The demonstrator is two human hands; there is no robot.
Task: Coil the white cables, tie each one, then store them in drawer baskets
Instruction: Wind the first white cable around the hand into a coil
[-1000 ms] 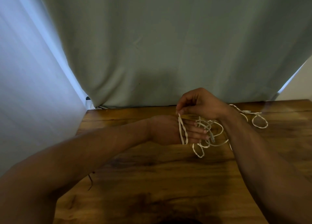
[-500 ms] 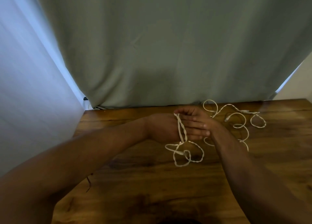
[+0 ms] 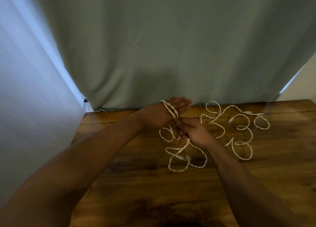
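Note:
A white twisted cable (image 3: pixel 187 158) lies in loose loops on the wooden table (image 3: pixel 153 184). A few turns of it are wound across my left hand (image 3: pixel 171 110), which is held flat with its fingers straight and pointing toward the curtain. Just below that hand, my right hand (image 3: pixel 193 131) pinches the same cable, and the slack trails down onto the table. More white cable (image 3: pixel 239 129) sprawls in curls to the right of my right hand; I cannot tell whether it is the same cable or a second one.
A grey-green curtain (image 3: pixel 171 55) hangs along the table's far edge. A pale wall (image 3: pixel 25 89) borders the left side. No drawer or basket is in view.
My left hand has lifted and turned so its fingers point away. My right hand has dropped from above it to below it, drawing cable around. The loose loops now lie nearer me.

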